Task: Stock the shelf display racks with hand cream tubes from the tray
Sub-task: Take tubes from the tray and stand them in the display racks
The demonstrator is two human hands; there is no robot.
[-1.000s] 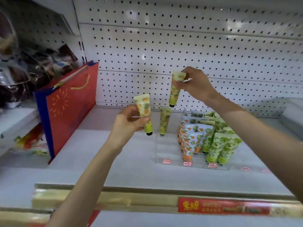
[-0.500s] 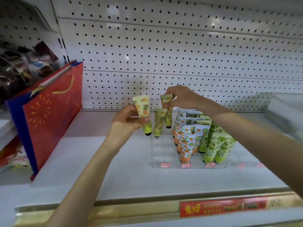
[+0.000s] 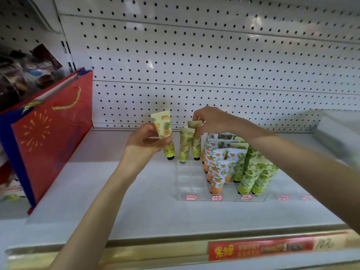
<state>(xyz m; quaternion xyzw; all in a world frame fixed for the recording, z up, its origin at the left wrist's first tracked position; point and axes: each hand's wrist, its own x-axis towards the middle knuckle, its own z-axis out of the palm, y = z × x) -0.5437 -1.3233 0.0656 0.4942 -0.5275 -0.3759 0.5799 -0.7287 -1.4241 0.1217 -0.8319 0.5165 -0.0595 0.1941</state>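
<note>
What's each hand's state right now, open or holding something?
Left hand: grips a pineapple tube.
Right hand: pinches the top of a second pineapple tube.

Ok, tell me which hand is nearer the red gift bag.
Left. The left hand is right of the red gift bag; the right hand is farther right, over the rack.

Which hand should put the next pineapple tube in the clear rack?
Left, probably: the left hand holds a free pineapple tube beside the clear rack, while the right hand pinches the top of the back tube.
</note>
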